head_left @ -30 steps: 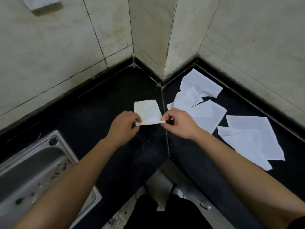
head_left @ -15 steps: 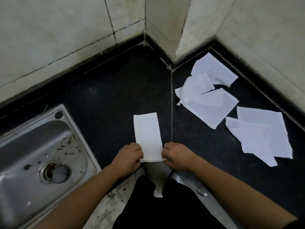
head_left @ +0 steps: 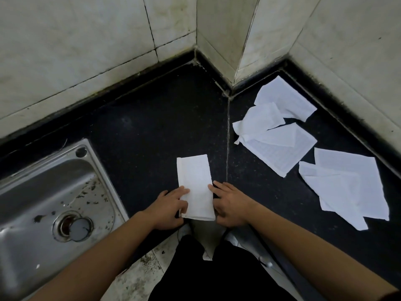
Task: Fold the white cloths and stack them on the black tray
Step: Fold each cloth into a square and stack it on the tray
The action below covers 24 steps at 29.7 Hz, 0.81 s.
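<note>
A white cloth (head_left: 196,183), folded into a narrow strip, lies flat on the black counter (head_left: 152,127) near its front edge. My left hand (head_left: 169,209) rests at the strip's near left side, fingers spread and lying on its edge. My right hand (head_left: 230,205) is at the near right side, fingertips touching that edge. Neither hand pinches or lifts the cloth. Several unfolded white cloths lie to the right: one by the wall corner (head_left: 286,98), a crumpled overlapping pair (head_left: 280,148), and two more overlapping further right (head_left: 347,183). I see no separate tray.
A stainless steel sink (head_left: 43,192) with a drain is set into the counter at the left. Tiled walls and a protruding corner column (head_left: 227,40) close off the back. The counter's inner corner edge is just below my hands.
The cloth, held up between both hands a second ago, now lies on the counter as a folded strip. My fingers went from pinching its near corners to lying spread along its sides.
</note>
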Tool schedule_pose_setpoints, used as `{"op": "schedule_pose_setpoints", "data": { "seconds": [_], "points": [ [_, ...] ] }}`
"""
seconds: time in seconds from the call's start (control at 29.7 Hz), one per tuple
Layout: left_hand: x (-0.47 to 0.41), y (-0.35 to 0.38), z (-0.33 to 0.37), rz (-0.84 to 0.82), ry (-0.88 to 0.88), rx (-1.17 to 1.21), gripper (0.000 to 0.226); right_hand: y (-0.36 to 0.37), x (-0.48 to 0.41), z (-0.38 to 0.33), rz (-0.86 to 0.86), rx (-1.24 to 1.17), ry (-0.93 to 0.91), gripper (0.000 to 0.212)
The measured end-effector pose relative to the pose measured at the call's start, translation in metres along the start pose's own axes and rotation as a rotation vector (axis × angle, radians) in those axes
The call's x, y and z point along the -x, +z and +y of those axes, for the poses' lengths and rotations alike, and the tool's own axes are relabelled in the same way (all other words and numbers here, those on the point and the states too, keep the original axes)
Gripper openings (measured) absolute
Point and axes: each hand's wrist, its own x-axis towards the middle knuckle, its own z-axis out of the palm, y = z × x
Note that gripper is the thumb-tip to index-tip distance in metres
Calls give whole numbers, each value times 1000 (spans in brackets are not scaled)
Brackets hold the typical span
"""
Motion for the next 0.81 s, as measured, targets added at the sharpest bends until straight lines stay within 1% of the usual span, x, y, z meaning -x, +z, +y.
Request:
{"op": "schedule_pose_setpoints", "data": {
  "seconds": [0.03,0.17,0.24,0.27,0.37,0.4,0.47,0.54,0.57,0.64,0.67,0.74,0.77,0.81],
  "points": [
    [-1,-1,0,3,-4,20,16,-1,-1,1,6,18,-10,61],
    [-1,-2,0,11,-8,63,13,1,-6,2,30,4,-36,73],
    [0,-1,-1,18,-9,72,14,8,-6,0,56,0,-39,70],
    [0,0,-1,21,-11,76,15,13,-7,-1,68,4,-38,64],
    [0,0,-1,17,-11,90,17,25,-7,-2,141,-24,-29,35],
    [0,-1,-1,14,-9,92,17,26,-6,-1,151,-36,-17,32],
    [-1,-5,-1,4,-15,118,15,24,-5,1,133,-65,1,42],
    [-3,-10,-1,-13,-28,210,19,16,-5,3,96,-125,10,54],
    [-4,-15,-1,-10,-39,277,27,10,-6,5,86,-189,22,54],
    [-8,-25,-5,45,-106,509,47,-3,-11,10,135,-402,74,43],
    [-10,-31,-4,88,-154,648,45,-9,-13,12,190,-525,119,38],
    [-16,-40,-4,190,-260,885,24,-22,-18,18,260,-797,259,31],
    [-21,-44,-6,266,-330,963,14,-28,-23,22,287,-930,331,23],
    [-27,-46,-7,344,-402,1032,11,-32,-29,24,323,-1036,404,16]
  ]
}}
